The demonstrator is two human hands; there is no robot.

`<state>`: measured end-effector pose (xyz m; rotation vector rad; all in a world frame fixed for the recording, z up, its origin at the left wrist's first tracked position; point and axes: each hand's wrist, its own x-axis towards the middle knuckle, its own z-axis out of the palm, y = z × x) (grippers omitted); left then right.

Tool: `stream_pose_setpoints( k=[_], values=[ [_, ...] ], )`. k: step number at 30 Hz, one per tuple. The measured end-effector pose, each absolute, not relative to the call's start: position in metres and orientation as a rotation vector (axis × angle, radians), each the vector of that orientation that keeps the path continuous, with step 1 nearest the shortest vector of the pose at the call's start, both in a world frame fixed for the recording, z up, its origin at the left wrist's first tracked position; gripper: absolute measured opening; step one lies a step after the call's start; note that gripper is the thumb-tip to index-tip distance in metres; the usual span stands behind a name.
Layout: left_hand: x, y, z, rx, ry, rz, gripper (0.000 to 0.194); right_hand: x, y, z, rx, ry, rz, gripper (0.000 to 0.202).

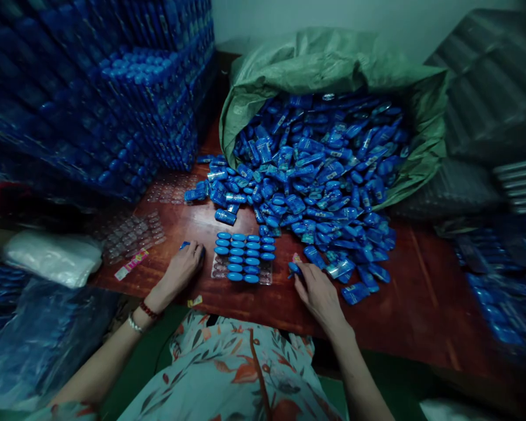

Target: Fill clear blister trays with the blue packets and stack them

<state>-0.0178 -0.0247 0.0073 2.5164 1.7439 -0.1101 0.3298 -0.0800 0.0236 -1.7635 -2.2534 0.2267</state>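
A clear plastic tray (266, 278) lies on the red-brown table in front of me, its upper rows and middle columns filled with blue oval packs (238, 252). Cavities at its lower left and lower right corners hold no packs. To the left of the tray, my left hand (184, 266) is closed on a blue pack that shows at the fingertips. My right hand (318, 289), right of the tray, grips another blue pack (294, 268) between thumb and fingers. Behind it spreads a heap of loose blue packs (311, 169), spilling from a green sack (249, 96).
Tall stacks of filled trays (144, 70) stand at the back left. Clear trays (134, 231), a pink strip (132, 264) and a white plastic bag (55, 257) lie left. Grey stacked trays (495, 88) rise at the right, above more blue packs (495, 304).
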Motion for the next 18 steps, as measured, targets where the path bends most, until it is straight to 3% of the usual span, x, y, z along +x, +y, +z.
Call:
stream_pose_setpoints(
  k=[8,14,18],
  values=[
    [-0.067,-0.036,-0.005,2.521,1.548,0.266,0.043,0.295,-0.085,0.008,-1.641,-1.534,0.785,0.044],
    [-0.078,-0.028,-0.006,2.384,1.750,0.496,0.051,0.286,-0.079,-0.002,-1.486,-1.741,0.607,0.030],
    [-0.088,-0.022,-0.005,2.208,1.915,0.651,0.051,0.290,-0.076,0.000,-1.396,-2.048,0.585,0.043]
  ],
)
